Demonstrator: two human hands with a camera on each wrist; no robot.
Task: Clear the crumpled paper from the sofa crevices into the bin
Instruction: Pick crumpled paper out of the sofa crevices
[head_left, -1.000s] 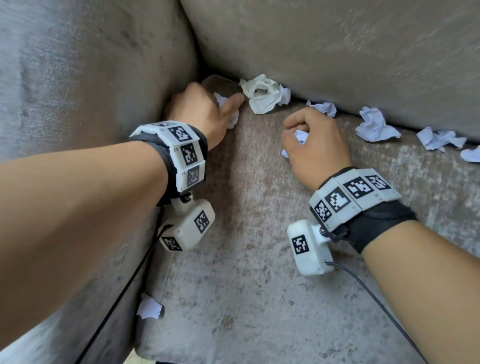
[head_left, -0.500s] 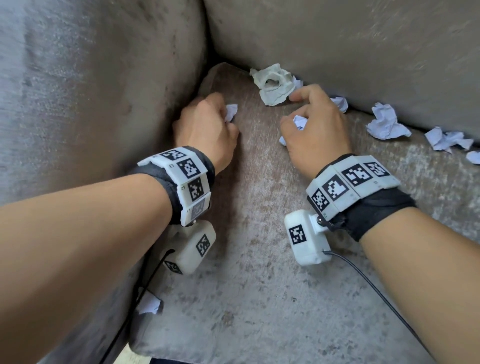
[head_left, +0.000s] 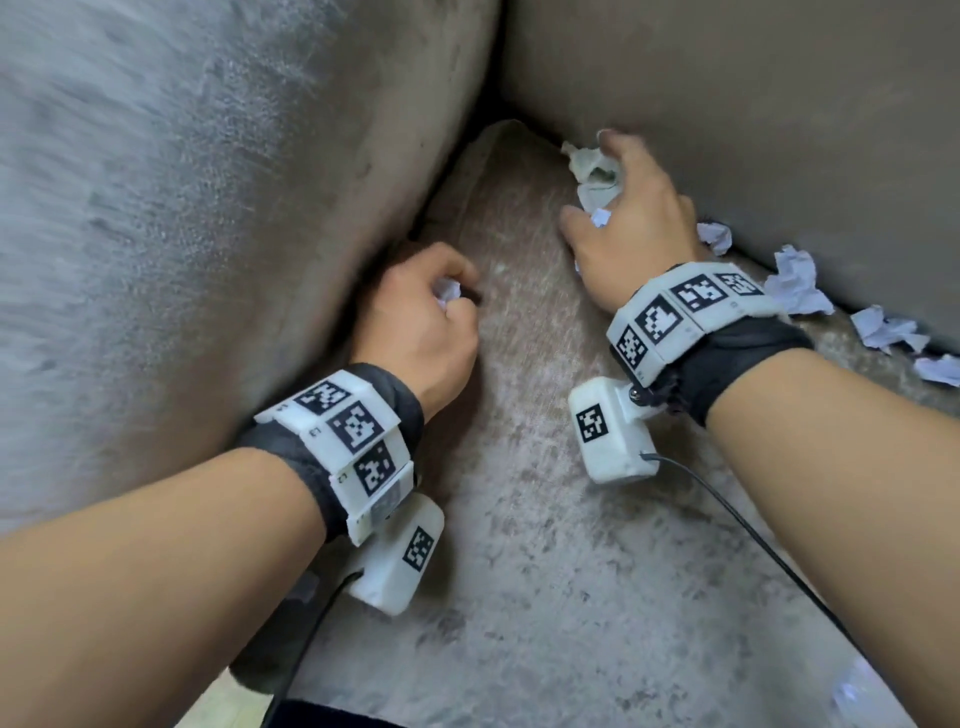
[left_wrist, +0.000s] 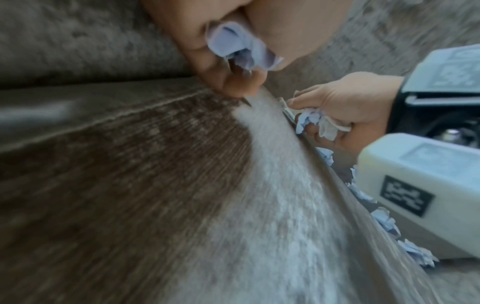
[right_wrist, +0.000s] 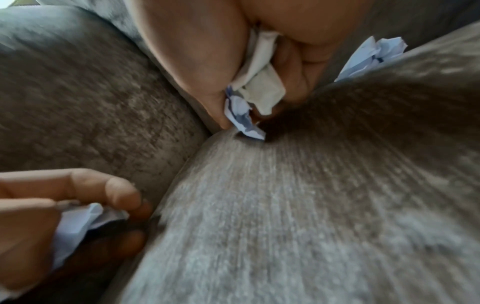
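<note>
My left hand rests on the grey seat cushion beside the armrest and grips a small white paper scrap, seen crumpled in its fist in the left wrist view. My right hand is at the back crevice. It holds a small white scrap and closes round a larger cream paper ball; both papers show pinched between thumb and fingers in the right wrist view. No bin is in view.
Several more crumpled papers lie along the back crevice to the right of my right hand, the nearest one just behind the wrist. The armrest rises on the left and the back cushion behind.
My right hand has reached forward to the back crevice and closed on the large cream ball. My left hand has drawn back from the corner along the armrest with its scrap.
</note>
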